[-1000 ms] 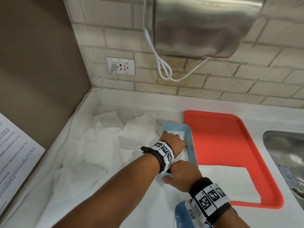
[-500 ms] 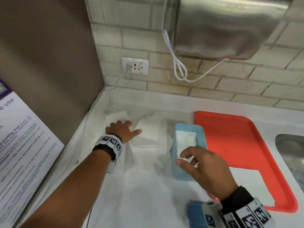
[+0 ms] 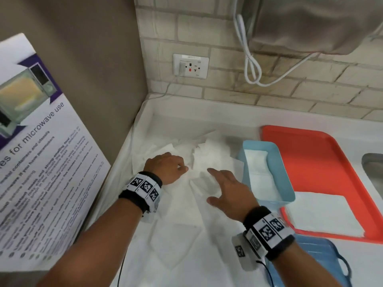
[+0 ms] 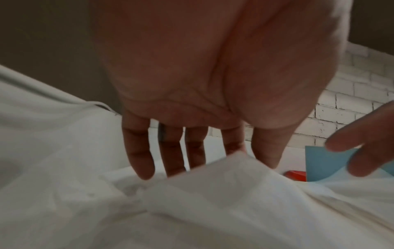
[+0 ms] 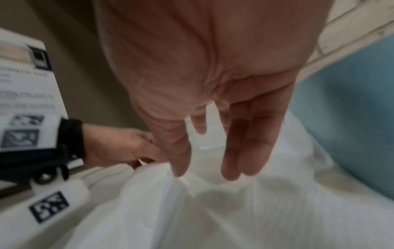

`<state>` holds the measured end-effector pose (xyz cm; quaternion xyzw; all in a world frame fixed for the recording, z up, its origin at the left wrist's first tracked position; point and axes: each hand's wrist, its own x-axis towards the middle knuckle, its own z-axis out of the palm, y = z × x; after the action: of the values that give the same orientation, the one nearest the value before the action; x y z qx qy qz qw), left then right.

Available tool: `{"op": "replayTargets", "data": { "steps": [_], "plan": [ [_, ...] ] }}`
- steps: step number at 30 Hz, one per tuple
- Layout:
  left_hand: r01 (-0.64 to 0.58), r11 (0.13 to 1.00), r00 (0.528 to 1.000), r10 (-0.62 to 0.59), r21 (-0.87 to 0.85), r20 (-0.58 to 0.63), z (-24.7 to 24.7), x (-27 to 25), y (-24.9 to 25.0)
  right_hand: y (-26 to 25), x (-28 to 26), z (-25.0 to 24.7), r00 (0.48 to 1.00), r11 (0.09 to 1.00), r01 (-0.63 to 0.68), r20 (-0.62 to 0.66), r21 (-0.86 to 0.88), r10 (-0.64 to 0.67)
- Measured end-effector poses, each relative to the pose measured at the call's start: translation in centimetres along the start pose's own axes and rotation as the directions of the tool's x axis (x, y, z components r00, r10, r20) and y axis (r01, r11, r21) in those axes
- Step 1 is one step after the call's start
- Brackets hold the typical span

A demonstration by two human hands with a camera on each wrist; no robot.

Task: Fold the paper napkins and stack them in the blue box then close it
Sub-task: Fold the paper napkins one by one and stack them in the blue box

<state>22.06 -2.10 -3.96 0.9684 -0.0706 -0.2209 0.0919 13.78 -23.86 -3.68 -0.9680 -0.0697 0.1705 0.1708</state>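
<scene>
A loose pile of white paper napkins (image 3: 186, 204) covers the counter's left side. My left hand (image 3: 182, 168) pinches the raised edge of one napkin (image 4: 224, 185) between thumb and forefinger. My right hand (image 3: 221, 187) hovers over the same napkin (image 5: 213, 210) with its fingers straight and spread, thumb tip at the paper. To its right stands the light blue box (image 3: 284, 172), open, with folded napkins (image 3: 259, 172) stacked inside. The blue lid (image 3: 317, 264) lies near the counter's front edge, partly under my right wrist.
An orange tray (image 3: 310, 158) behind the box carries one flat napkin (image 3: 325, 212). A steel sink (image 3: 373, 168) is at the far right. A microwave poster (image 3: 41, 152) leans on the left wall. A wall outlet (image 3: 190, 66) and hand dryer (image 3: 310, 23) are on the brick wall.
My right hand left the blue box and moved left over the napkin pile. My left hand slid right from the pile's back and curled onto a napkin edge.
</scene>
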Motion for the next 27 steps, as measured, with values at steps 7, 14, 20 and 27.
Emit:
{"op": "replayTargets", "data": {
  "steps": [7, 14, 20, 27],
  "plan": [
    [-0.132, 0.991, 0.99, 0.133, -0.026, 0.051, -0.5, -1.7, -1.3, -1.6, 1.7, 0.8, 0.984, 0.984, -0.097, -0.163, -0.147, 0.073],
    [-0.194, 0.978, 0.98, 0.189, -0.081, -0.059, -0.8, -3.2, -2.5, -1.6, -1.7, -2.8, 0.923, 0.91, 0.095, -0.379, 0.404, 0.072],
    [-0.453, 0.529, 0.891, 0.299, -0.718, -0.342, -2.9, -6.2, 0.3, -1.7, -1.0, -5.6, 0.947, 0.816, 0.233, -0.315, 0.529, -0.067],
    [-0.409, 0.327, 0.896, 0.319, -0.852, -0.308, -3.3, -5.2, 2.1, -4.0, 1.4, -10.1, 0.923, 0.716, 0.353, -0.349, 0.602, -0.162]
  ]
}}
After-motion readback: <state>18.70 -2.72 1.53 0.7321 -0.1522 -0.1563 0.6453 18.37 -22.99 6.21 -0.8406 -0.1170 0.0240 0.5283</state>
